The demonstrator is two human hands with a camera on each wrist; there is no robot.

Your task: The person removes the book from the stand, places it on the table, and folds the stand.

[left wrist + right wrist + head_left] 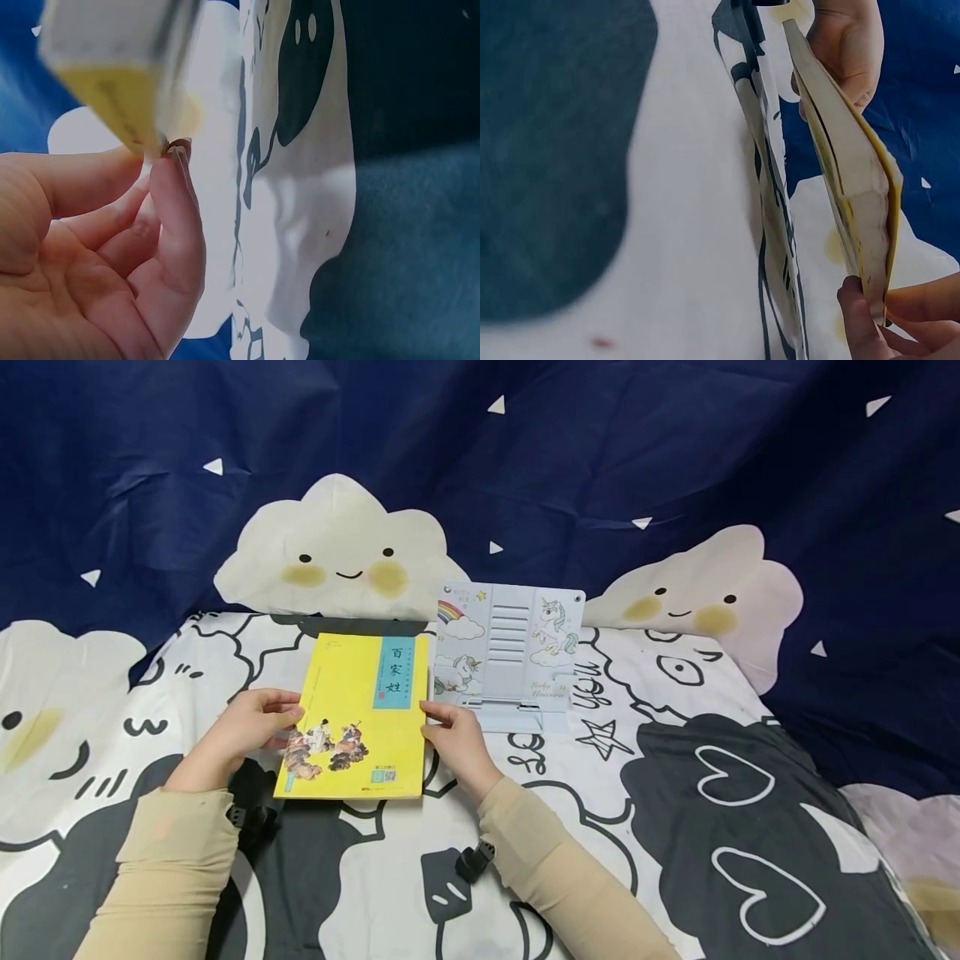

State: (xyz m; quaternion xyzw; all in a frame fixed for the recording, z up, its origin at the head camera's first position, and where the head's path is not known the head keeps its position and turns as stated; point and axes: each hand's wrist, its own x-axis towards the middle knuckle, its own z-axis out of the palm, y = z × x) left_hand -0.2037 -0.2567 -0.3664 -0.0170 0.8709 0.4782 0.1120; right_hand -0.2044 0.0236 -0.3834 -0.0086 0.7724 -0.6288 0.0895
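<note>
A yellow book (352, 693) with a blue title panel is held up between both hands, its cover facing the head camera. My left hand (255, 722) pinches its left edge, thumb on the front and fingers behind; the left wrist view shows thumb and index finger (176, 217) meeting at the book's blurred corner. On the opposite edge, my right hand (459, 739) pinches the book between thumb and fingers. The page block (859, 172) shows edge-on in the right wrist view. Just right of the book stands a white book stand (510, 652) printed with unicorns and a rainbow.
A bedspread (585, 868) with black-and-white cartoon drawings covers the surface beneath. Behind it hangs a dark blue cloth (562, 460) with white triangles and smiling clouds. The stand's base ledge (510, 718) lies close to my right hand.
</note>
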